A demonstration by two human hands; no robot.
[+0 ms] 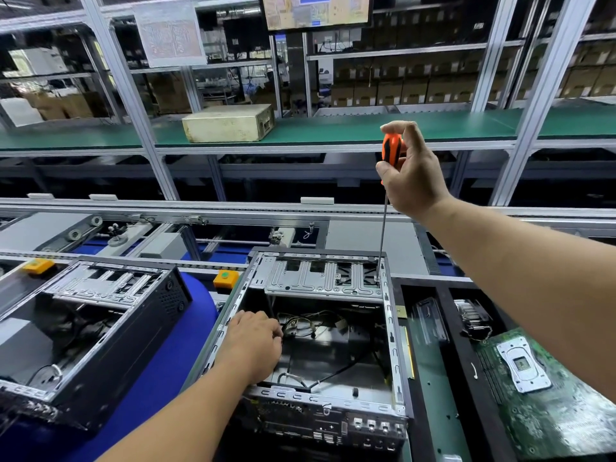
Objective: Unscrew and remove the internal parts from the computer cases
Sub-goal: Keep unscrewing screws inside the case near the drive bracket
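The open computer case (320, 335) sits in front of the person on the tabletop (160, 378), its top side off and loose wires (310, 325) lying inside. The right hand (411, 171) is raised high above it, fingers and thumb wrapped round the orange and black handle of a long screwdriver (388, 181). The thin shaft runs straight down, and its tip meets the metal drive bracket (323, 275) at the far right corner of the case. The left hand (255, 345) rests on the case's left wall, fingers curled over the edge toward the wires; whether it pinches anything there I cannot tell. A second open case (90, 328) stands just to the left on the blue mat. To the right lies a green circuit board (533, 388) in a dark tray. Farther back, a pale box (228, 123) sits on the green shelf (366, 128), and a screen (316, 10) hangs above.
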